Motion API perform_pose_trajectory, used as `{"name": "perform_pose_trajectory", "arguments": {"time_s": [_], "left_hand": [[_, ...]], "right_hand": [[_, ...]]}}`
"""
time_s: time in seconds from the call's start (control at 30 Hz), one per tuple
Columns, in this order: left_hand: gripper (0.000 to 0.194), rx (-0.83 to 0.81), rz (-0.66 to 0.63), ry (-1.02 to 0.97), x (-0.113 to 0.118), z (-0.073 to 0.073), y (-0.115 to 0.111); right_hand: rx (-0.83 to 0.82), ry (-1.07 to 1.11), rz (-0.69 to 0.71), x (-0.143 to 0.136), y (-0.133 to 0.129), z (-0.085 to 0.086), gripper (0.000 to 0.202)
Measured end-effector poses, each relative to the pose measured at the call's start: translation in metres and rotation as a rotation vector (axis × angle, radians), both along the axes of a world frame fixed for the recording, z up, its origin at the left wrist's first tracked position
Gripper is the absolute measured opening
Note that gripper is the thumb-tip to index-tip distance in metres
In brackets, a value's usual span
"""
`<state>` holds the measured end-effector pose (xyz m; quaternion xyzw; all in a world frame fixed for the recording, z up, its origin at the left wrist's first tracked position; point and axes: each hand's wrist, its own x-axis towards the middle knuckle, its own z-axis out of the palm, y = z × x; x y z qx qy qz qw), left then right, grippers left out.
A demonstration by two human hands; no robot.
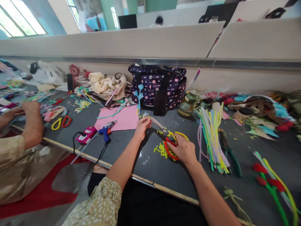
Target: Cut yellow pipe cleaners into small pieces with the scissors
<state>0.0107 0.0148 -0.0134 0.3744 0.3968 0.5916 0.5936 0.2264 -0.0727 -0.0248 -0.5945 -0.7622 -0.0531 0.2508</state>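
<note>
at a dark gray worktable [141, 169], a person cuts with both bare hands raised just above the surface. the right hand [184, 148] grips the red and yellow handles of a pair of scissors [165, 131], whose blades point left and away toward the left hand [142, 127]. that hand is narrow, thumb and fingertips drawn together just beside the blade tips; what they pinch is too small to make out. below the scissors lies a loose heap of short yellow pieces [161, 150], with more scattered near the blades.

to the right, a bundle of pastel fuzzy stems [211, 138] lies beside green-handled pliers [235, 163], and red fuzzy flowers [260, 168] rest at the near right. to the left are a blue glue gun [105, 133], a magenta box [88, 135] and a pink sheet [127, 116]. on the far side, a dark patterned bag [148, 83] stands behind a black phone [160, 103], with a blue flower stem [140, 97] to the phone's left and a greenish bottle [188, 102] to its right. at far left, a co-worker's hand [31, 107] is over the table, its grip unclear, near another pair of red and yellow scissors [56, 124].
</note>
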Motion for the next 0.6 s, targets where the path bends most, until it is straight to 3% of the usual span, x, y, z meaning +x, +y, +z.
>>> {"name": "perform_pose_trajectory", "arguments": {"time_s": [0.6], "left_hand": [[0.017, -0.005, 0.041, 0.071, -0.0015, -0.001, 0.001]], "right_hand": [[0.023, -0.022, -0.005, 0.0013, 0.0004, -0.0023, 0.043]]}}
